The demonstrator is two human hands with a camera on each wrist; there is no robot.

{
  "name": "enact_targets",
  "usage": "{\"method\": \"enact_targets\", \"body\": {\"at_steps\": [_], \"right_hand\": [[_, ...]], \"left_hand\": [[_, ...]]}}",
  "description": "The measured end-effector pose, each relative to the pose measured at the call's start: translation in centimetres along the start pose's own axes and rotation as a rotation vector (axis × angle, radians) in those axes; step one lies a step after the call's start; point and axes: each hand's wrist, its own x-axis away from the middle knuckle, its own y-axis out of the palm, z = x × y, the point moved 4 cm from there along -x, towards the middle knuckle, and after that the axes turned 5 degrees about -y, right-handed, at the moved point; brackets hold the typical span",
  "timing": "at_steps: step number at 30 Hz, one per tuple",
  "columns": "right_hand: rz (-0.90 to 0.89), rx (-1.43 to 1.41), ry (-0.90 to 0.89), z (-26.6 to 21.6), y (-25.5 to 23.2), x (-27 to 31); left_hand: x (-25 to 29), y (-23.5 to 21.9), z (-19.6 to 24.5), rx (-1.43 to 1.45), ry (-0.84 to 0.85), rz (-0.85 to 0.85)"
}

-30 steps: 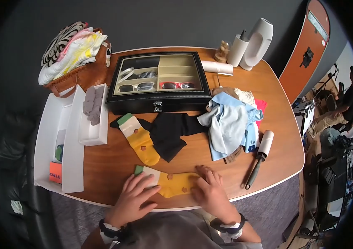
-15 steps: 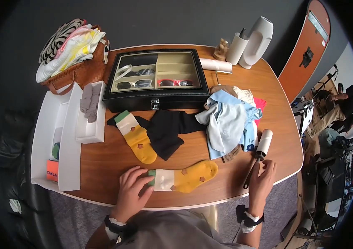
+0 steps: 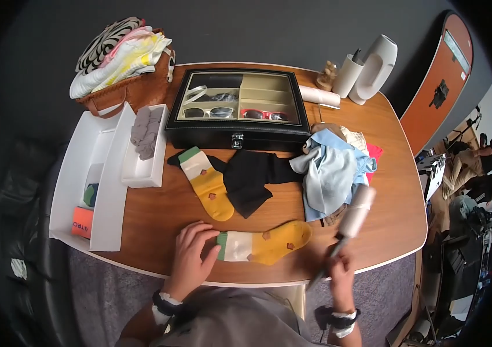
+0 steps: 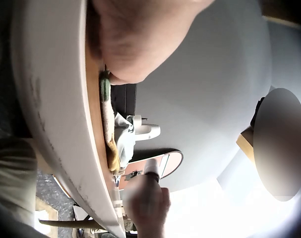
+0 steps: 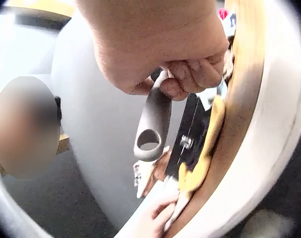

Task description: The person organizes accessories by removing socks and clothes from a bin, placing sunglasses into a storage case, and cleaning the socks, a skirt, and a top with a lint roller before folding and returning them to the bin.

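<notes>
My right hand (image 3: 341, 276) grips the dark handle of a lint roller (image 3: 355, 215), raised off the table; its white roll points away from me in the head view. The right wrist view shows the fingers curled round the grey handle (image 5: 154, 119), its holed end sticking out. Near the front edge lies a yellow, white and green sock (image 3: 269, 243), flat with its toe to the right. My left hand (image 3: 193, 254) rests at the sock's green cuff, fingers loosely extended. Farther back lies a matching sock (image 3: 208, 188), partly over black clothing (image 3: 252, 182).
A black glasses case (image 3: 237, 118) stands at the back. White boxes (image 3: 113, 199) are on the left, beside a brown basket (image 3: 133, 95) of folded cloth. Crumpled light blue clothing (image 3: 333, 173) lies right of centre. A white bottle (image 3: 376, 69) stands at the back right.
My right hand left the near sock, reached right to the lint roller, and now has it lifted and moved left. My left hand has shifted off the sock's top to its cuff.
</notes>
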Motion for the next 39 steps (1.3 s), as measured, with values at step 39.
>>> {"method": "enact_targets", "body": {"at_steps": [39], "right_hand": [[-0.417, 0.316, 0.353, -0.4, 1.2, 2.5]], "left_hand": [[-0.1, 0.2, 0.5, -0.026, 0.0, -0.047]]}}
